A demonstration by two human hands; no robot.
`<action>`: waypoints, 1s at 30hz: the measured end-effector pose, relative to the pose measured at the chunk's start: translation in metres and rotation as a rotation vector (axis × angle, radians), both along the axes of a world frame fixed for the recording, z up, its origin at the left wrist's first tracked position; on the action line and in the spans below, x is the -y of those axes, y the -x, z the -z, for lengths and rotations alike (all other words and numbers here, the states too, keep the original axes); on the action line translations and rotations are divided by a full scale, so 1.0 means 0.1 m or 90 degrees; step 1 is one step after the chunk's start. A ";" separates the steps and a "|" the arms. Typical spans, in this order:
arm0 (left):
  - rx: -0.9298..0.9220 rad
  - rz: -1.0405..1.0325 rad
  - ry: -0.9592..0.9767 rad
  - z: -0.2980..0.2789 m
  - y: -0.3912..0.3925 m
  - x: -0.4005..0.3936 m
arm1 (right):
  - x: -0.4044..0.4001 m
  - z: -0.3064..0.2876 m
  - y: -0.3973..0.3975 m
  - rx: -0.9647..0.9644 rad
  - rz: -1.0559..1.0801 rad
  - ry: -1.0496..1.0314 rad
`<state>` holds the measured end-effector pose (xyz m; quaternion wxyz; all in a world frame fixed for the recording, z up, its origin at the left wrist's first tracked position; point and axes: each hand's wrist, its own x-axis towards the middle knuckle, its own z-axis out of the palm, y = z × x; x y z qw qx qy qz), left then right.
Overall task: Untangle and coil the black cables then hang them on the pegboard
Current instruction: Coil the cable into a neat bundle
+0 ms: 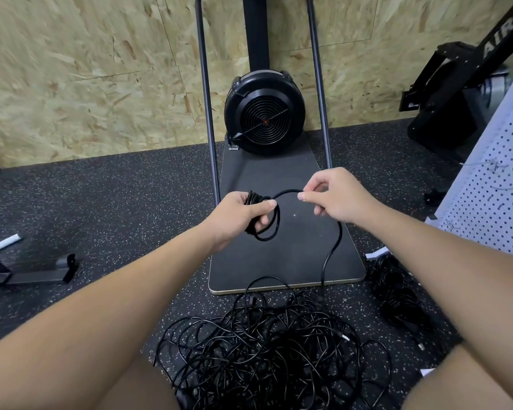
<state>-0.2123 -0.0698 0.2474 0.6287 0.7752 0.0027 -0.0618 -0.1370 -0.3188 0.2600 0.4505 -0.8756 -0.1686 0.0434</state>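
Note:
My left hand (240, 214) grips a small coil of black cable (267, 223), several loops bunched in the fist. My right hand (333, 196) pinches the same cable's free run (332, 253) between thumb and forefinger just right of the coil. From there it arcs down to a big tangled pile of black cables (267, 347) on the floor between my knees. A white pegboard (495, 184) leans at the right edge, with a few thin wire hooks on it.
A second heap of black cable (397, 294) lies beside the pegboard's foot. Ahead stands a fan-wheel exercise machine (265, 112) on a dark base board (285, 261) with two upright poles. Another black machine (456, 93) sits at the back right. Metal frame feet (27, 273) lie left.

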 end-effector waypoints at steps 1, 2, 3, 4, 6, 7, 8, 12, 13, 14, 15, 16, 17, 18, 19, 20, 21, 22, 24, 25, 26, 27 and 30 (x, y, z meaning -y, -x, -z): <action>-0.009 0.006 0.004 0.00 0.00 0.01 | -0.02 0.01 0.01 0.032 0.004 0.026; -0.020 0.010 0.011 -0.01 0.00 0.02 | -0.05 0.02 0.01 0.059 0.011 0.044; -0.033 0.012 0.028 -0.01 0.00 0.04 | -0.07 0.05 0.02 0.075 0.022 0.057; -0.048 0.009 0.056 -0.02 0.00 0.05 | -0.10 0.09 0.01 0.074 0.033 0.068; -0.062 -0.006 0.101 -0.02 0.00 0.06 | -0.10 0.20 -0.04 0.011 0.036 0.096; -0.056 -0.022 0.107 -0.02 -0.01 0.05 | -0.08 0.26 -0.07 -0.045 0.019 0.104; -0.048 -0.042 0.111 -0.02 -0.02 0.03 | -0.05 0.34 -0.09 -0.105 -0.004 0.109; -0.045 -0.102 0.191 -0.06 -0.09 -0.05 | 0.06 0.57 -0.10 -0.219 -0.053 0.118; -0.050 -0.115 0.204 -0.07 -0.09 -0.07 | 0.06 0.59 -0.11 -0.231 -0.038 0.096; -0.057 -0.128 0.217 -0.08 -0.10 -0.08 | 0.06 0.59 -0.11 -0.251 -0.023 0.049; -0.064 -0.142 0.231 -0.09 -0.10 -0.09 | 0.06 0.58 -0.12 -0.286 -0.005 -0.018; -0.069 -0.150 0.248 -0.10 -0.10 -0.10 | 0.07 0.56 -0.12 -0.328 0.012 -0.095; -0.071 -0.153 0.263 -0.11 -0.11 -0.11 | 0.07 0.55 -0.14 -0.363 0.034 -0.160; -0.071 -0.154 0.273 -0.11 -0.11 -0.12 | 0.06 0.55 -0.15 -0.378 0.066 -0.191; -0.069 -0.153 0.277 -0.12 -0.11 -0.11 | 0.03 0.55 -0.14 -0.374 0.112 -0.184; -0.064 -0.147 0.279 -0.12 -0.10 -0.10 | -0.01 0.58 -0.13 -0.349 0.168 -0.160; -0.057 -0.133 0.281 -0.12 -0.08 -0.08 | -0.08 0.63 -0.11 -0.312 0.221 -0.131; -0.048 -0.115 0.289 -0.12 -0.06 -0.04 | -0.16 0.68 -0.08 -0.283 0.253 -0.104; -0.026 -0.084 0.299 -0.12 -0.02 0.03 | -0.32 0.75 -0.02 -0.224 0.248 0.011; -0.010 -0.068 0.282 -0.13 -0.01 0.05 | -0.39 0.76 0.01 -0.178 0.208 0.121; 0.005 -0.050 0.255 -0.13 0.00 0.06 | -0.44 0.74 0.06 -0.127 0.158 0.236; 0.019 -0.035 0.227 -0.13 0.01 0.06 | -0.48 0.69 0.11 -0.074 0.105 0.337; 0.043 -0.037 0.147 -0.09 0.01 0.03 | -0.53 0.43 0.23 0.064 -0.130 0.489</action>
